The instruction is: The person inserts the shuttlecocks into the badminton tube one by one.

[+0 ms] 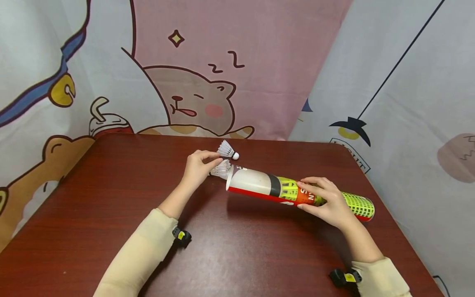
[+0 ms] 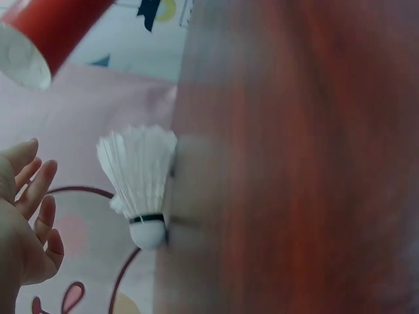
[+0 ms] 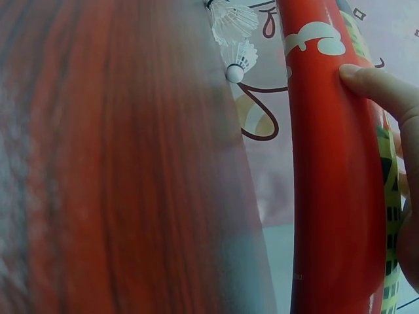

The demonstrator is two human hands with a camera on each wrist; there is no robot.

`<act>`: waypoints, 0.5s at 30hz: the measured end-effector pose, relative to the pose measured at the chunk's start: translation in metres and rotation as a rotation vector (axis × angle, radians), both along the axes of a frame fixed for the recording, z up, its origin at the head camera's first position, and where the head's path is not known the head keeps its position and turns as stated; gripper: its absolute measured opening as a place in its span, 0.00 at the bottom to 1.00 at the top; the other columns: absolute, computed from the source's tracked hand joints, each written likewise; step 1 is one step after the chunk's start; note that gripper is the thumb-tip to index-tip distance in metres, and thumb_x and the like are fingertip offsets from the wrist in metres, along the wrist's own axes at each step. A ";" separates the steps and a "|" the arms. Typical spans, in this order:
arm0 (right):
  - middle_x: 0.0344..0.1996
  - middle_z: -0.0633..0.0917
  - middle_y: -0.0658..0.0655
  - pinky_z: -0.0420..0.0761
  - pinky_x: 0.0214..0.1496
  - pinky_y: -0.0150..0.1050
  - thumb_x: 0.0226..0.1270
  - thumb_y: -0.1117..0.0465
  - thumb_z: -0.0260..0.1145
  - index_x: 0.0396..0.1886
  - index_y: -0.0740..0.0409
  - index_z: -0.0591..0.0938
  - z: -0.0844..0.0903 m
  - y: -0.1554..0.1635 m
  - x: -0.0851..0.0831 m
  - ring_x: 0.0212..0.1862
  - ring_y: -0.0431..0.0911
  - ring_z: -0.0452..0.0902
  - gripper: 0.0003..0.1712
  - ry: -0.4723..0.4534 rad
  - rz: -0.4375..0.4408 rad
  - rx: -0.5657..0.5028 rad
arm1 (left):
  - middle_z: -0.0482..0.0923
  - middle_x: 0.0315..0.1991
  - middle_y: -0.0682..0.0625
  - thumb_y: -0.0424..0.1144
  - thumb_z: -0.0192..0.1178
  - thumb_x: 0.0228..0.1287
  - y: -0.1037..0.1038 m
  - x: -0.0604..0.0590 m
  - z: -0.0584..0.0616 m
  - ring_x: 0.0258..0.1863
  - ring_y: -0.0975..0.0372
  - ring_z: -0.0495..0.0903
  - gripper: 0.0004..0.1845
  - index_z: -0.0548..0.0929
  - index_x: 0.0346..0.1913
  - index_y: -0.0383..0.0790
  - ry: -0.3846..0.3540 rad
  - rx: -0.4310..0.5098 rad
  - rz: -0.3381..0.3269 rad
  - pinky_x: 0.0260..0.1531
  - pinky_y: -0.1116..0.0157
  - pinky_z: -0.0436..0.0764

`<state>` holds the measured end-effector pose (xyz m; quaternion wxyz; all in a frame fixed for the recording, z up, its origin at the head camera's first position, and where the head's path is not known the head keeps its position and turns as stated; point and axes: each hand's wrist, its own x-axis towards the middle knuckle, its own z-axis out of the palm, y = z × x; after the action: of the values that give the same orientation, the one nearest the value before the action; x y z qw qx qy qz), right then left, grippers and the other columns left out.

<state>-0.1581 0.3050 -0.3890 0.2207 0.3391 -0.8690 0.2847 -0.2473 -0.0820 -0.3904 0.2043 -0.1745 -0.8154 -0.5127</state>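
The right hand [image 1: 326, 202] is gripping the shuttlecock tube [image 1: 297, 192] around its middle, fingers curled over the top and thumb beneath. The tube is lying nearly level just above the counter [image 1: 111, 214], its long axis running left to right, with the open mouth pointing left toward the left hand [image 1: 198, 167] and the far end tilting slightly down to the right. A second shuttlecock [image 1: 221, 169] is sitting at the tube's mouth, feathers outward. The left hand is pinching the feather skirt of a shuttlecock [image 1: 228, 150], whose cork tip is pointing right. In the left wrist view the fingers are appearing spread and the actual pinch is lying outside the frame. The right hand is covering part of the tube's printed label. Both wrist views are showing the counter blurred.
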 end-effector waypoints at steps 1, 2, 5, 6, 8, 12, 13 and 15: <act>0.51 0.79 0.54 0.71 0.45 0.34 0.34 0.65 0.83 0.56 0.52 0.82 0.000 0.000 0.000 0.52 0.47 0.70 0.40 0.000 0.002 -0.004 | 0.86 0.36 0.47 0.34 0.72 0.53 -0.002 -0.004 -0.001 0.35 0.57 0.76 0.09 0.89 0.38 0.35 0.000 -0.006 0.007 0.34 0.61 0.72; 0.51 0.79 0.54 0.71 0.45 0.33 0.34 0.66 0.83 0.56 0.52 0.82 0.000 0.000 0.000 0.52 0.47 0.70 0.40 0.000 0.003 -0.007 | 0.86 0.36 0.47 0.34 0.71 0.54 -0.003 -0.008 -0.002 0.36 0.56 0.76 0.10 0.89 0.39 0.35 0.000 -0.012 0.014 0.35 0.61 0.72; 0.51 0.79 0.54 0.71 0.45 0.32 0.34 0.66 0.83 0.56 0.53 0.82 0.000 0.002 -0.001 0.52 0.47 0.69 0.40 0.001 0.005 -0.012 | 0.86 0.37 0.46 0.34 0.71 0.54 -0.005 -0.018 -0.006 0.37 0.55 0.76 0.11 0.88 0.40 0.35 -0.007 -0.029 0.029 0.37 0.59 0.72; 0.52 0.79 0.54 0.71 0.45 0.32 0.34 0.66 0.83 0.56 0.52 0.82 -0.001 0.002 -0.001 0.52 0.46 0.69 0.40 -0.001 0.003 -0.012 | 0.86 0.37 0.46 0.34 0.71 0.54 -0.006 -0.022 -0.007 0.37 0.55 0.76 0.11 0.88 0.41 0.34 -0.011 -0.032 0.029 0.37 0.58 0.72; 0.52 0.79 0.53 0.71 0.45 0.32 0.34 0.66 0.83 0.56 0.52 0.82 -0.001 0.002 -0.001 0.52 0.46 0.69 0.40 -0.003 -0.001 -0.011 | 0.86 0.37 0.45 0.34 0.71 0.54 -0.006 -0.028 -0.009 0.37 0.54 0.76 0.12 0.87 0.42 0.33 -0.022 -0.039 0.027 0.37 0.58 0.72; 0.51 0.79 0.53 0.71 0.45 0.33 0.35 0.65 0.83 0.56 0.52 0.82 -0.001 0.003 -0.001 0.52 0.47 0.70 0.40 -0.009 -0.002 -0.007 | 0.85 0.36 0.44 0.33 0.70 0.55 -0.006 -0.039 -0.013 0.36 0.52 0.77 0.14 0.86 0.44 0.31 -0.058 -0.054 0.020 0.40 0.57 0.72; 0.51 0.79 0.54 0.71 0.45 0.33 0.35 0.64 0.83 0.56 0.52 0.82 -0.002 0.003 -0.001 0.52 0.47 0.70 0.40 -0.007 -0.003 -0.005 | 0.85 0.36 0.44 0.33 0.70 0.55 -0.005 -0.042 -0.014 0.36 0.52 0.78 0.14 0.86 0.45 0.32 -0.070 -0.057 0.021 0.40 0.57 0.72; 0.51 0.79 0.54 0.71 0.45 0.33 0.35 0.64 0.83 0.56 0.52 0.82 -0.002 0.003 -0.001 0.52 0.47 0.70 0.40 -0.005 -0.003 -0.001 | 0.85 0.36 0.43 0.32 0.70 0.55 -0.005 -0.047 -0.017 0.36 0.52 0.79 0.15 0.85 0.46 0.32 -0.098 -0.061 0.021 0.41 0.58 0.73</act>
<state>-0.1594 0.3080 -0.3905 0.2192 0.3371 -0.8699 0.2856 -0.2941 -0.0867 -0.4076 0.1640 -0.1468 -0.8415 -0.4933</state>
